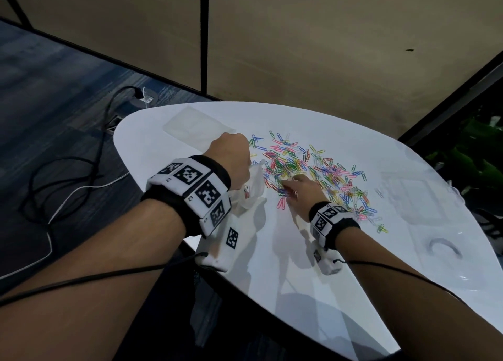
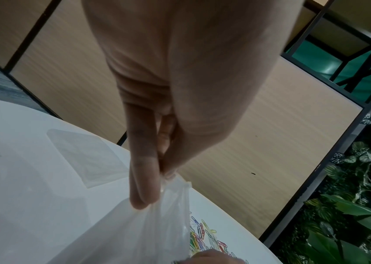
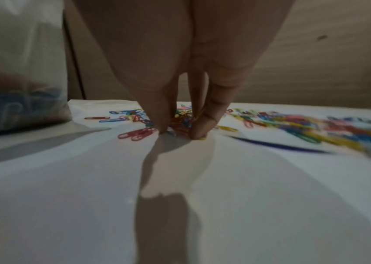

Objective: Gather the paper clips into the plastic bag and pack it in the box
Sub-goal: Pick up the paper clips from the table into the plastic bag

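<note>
Several coloured paper clips [image 1: 318,170] lie scattered across the white table [image 1: 285,273]. My left hand [image 1: 245,170] pinches the top edge of a clear plastic bag [image 1: 254,188] and holds it upright just left of the pile; the pinch [image 2: 164,178] and the bag [image 2: 134,232] fill the left wrist view. Some clips lie in the bag [image 3: 19,92]. My right hand [image 1: 287,185] reaches down into the near edge of the pile. Its thumb and fingers [image 3: 177,131] pinch a small cluster of clips [image 3: 180,125] against the table. A clear box [image 1: 405,197] stands to the right.
A flat clear plastic piece [image 1: 196,126] lies at the table's far left, seen too in the left wrist view [image 2: 85,157]. A clear ring-shaped item [image 1: 443,247] sits near the right edge. Cables [image 1: 68,192] trail on the floor at left. Plants [image 1: 473,156] stand beyond the right edge.
</note>
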Demonstrator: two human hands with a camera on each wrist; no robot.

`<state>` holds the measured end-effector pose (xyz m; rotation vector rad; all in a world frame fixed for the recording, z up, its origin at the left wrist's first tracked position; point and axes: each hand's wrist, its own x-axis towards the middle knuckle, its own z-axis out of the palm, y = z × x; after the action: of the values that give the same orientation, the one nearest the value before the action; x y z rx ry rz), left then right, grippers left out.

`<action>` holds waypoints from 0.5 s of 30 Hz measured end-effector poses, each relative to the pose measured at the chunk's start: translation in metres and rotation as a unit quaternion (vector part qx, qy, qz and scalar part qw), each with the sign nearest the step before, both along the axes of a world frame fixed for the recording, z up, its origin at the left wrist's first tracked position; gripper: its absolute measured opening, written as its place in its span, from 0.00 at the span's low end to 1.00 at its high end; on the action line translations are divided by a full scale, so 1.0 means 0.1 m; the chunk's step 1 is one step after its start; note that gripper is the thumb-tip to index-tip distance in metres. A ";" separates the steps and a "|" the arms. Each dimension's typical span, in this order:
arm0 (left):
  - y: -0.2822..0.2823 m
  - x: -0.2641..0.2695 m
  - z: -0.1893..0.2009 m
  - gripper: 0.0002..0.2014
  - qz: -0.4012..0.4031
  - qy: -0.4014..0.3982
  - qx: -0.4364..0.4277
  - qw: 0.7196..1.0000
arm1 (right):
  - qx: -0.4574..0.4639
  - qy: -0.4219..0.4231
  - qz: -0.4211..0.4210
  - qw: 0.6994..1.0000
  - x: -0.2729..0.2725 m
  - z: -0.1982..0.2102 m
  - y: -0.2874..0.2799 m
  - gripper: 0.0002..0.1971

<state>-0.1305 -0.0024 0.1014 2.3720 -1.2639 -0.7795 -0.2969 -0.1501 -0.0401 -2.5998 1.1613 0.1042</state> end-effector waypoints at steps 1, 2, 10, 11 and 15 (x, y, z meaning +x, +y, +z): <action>0.00 0.00 0.00 0.11 0.000 -0.001 0.000 1.000 | -0.023 0.009 0.011 1.000 0.03 -0.01 -0.01 0.16; -0.01 0.00 0.00 0.11 0.000 -0.002 0.000 1.000 | -0.043 0.012 0.013 0.999 0.05 -0.02 -0.02 0.12; -0.03 -0.02 -0.01 0.11 -0.005 0.001 0.003 1.000 | 0.036 -0.054 -0.155 0.986 -0.08 0.11 -0.13 0.07; -0.03 -0.02 -0.01 0.12 -0.006 -0.001 0.002 1.000 | 0.075 -0.076 -0.194 0.975 -0.13 0.12 -0.17 0.06; -0.03 -0.02 -0.01 0.11 -0.008 -0.004 0.004 1.000 | 0.290 -0.249 -0.289 0.878 -0.21 0.29 -0.23 0.04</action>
<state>-0.1328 -0.0058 0.1004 2.3772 -1.2853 -0.7829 -0.3177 -0.1727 -0.0108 -1.5542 1.3732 -0.2856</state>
